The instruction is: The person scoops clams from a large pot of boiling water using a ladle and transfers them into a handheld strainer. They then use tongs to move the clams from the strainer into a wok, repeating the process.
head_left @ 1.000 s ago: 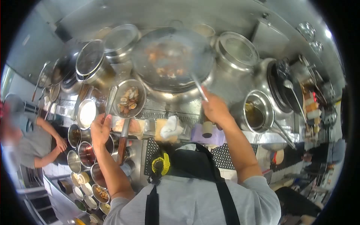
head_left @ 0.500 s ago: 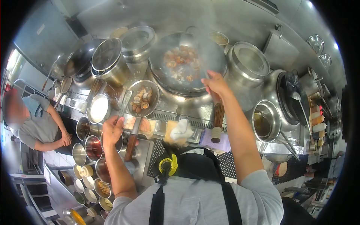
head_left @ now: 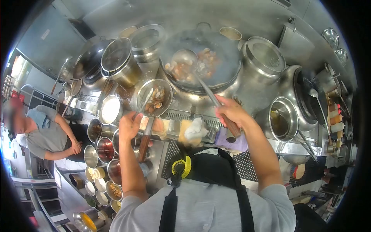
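Note:
My right hand [head_left: 232, 113] is wrapped round the wooden grip of a ladle [head_left: 208, 89]. The ladle's round bowl is over the left part of a large steaming wok [head_left: 228, 75], among shellfish pieces [head_left: 206, 58]. On the left, my left hand [head_left: 129, 125] is closed on a thin metal utensil [head_left: 145, 101], whose far end reaches into a strainer [head_left: 169, 94]. Clams [head_left: 156, 101] lie in that strainer. Its wooden handle [head_left: 144, 145] runs beside my left hand, and some of my fingers seem to be beneath it.
Lidded pots [head_left: 146, 40] flank the wok, with another pot [head_left: 266, 52] on its right. A pot with a strainer [head_left: 284, 125] stands farther right. Ingredient bowls [head_left: 91, 156] fill the lower left, near another person [head_left: 54, 131]. A white cloth [head_left: 195, 129] lies by the front edge.
My right hand has moved down and toward me. The ladle's bowl has gone from the wok's far side to its left part. The view has shifted slightly.

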Demonstrator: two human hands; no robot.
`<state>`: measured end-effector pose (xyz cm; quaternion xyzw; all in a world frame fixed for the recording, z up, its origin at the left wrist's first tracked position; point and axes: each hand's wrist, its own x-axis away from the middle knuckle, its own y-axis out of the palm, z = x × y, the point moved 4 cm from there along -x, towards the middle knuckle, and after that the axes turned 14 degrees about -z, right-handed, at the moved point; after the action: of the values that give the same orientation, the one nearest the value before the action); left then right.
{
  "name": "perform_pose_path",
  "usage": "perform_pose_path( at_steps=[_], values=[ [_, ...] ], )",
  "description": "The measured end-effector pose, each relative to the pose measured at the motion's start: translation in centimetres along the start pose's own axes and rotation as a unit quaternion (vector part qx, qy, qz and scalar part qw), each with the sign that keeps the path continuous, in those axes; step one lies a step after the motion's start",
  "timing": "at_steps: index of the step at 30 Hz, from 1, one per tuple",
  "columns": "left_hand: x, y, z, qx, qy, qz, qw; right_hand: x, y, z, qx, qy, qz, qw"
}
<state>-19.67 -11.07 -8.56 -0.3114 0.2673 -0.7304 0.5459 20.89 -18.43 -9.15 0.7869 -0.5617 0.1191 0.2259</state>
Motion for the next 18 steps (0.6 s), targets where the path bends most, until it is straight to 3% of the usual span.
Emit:
perform_pose_path(
  at_steps=[5,11,18],
  values=[
    [-2.6,-0.2,3.4,-0.155,0.062,-0.021,0.986,5.9,0.2,-1.1,0.026,0.045,0.016,0.998],
    [-9.3,-0.8,8.7,-0.301,0.073,-0.034,0.950,6.9,-0.9,-0.2,0.064,0.048,0.018,0.997],
    [-12.0,0.5,14.3,-0.377,0.091,-0.152,0.909,7.6,-1.6,-0.3,0.049,0.049,0.009,0.998]
  ],
)
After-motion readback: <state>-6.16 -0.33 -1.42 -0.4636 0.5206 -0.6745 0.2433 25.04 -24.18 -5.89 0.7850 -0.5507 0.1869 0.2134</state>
